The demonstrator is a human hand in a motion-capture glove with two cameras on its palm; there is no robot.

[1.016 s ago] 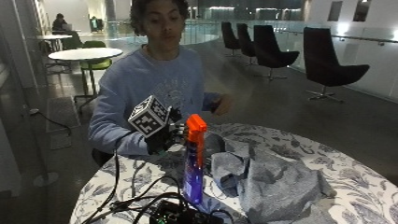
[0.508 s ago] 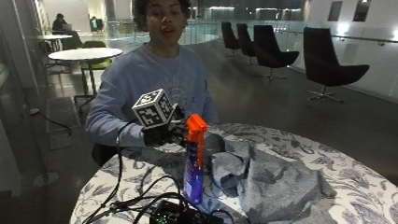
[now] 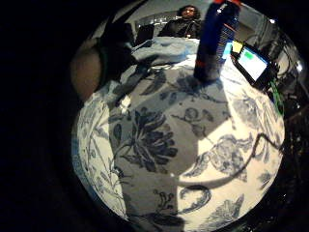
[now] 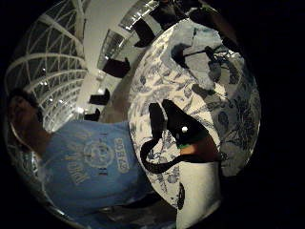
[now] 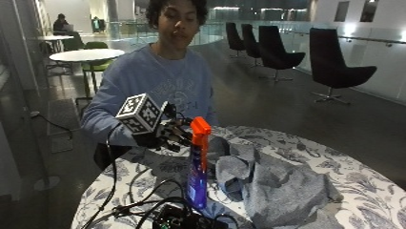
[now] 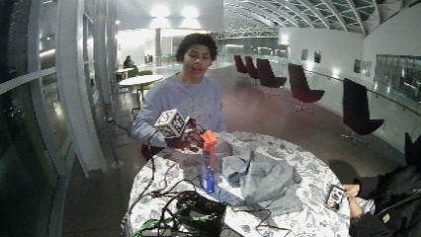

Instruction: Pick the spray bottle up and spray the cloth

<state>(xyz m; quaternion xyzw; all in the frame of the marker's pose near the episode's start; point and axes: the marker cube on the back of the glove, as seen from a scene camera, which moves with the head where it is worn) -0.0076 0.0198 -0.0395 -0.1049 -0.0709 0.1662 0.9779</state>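
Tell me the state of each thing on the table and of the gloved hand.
Spray bottle: upright on the table, not held.
Cloth: crumpled in a heap beside the bottle.
Gloved right hand: in the air just beside the bottle's orange top, fingers loosely curled, holding nothing.

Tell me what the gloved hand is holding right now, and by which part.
Nothing. The gloved hand hovers beside the orange head of the bottle, which stands on the table on its own, next to the cloth.

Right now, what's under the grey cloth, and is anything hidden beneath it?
The grey cloth lies crumpled on the floral tablecloth, beside the upright spray bottle. Only tablecloth shows around its edges; its folds cover whatever else might lie underneath.
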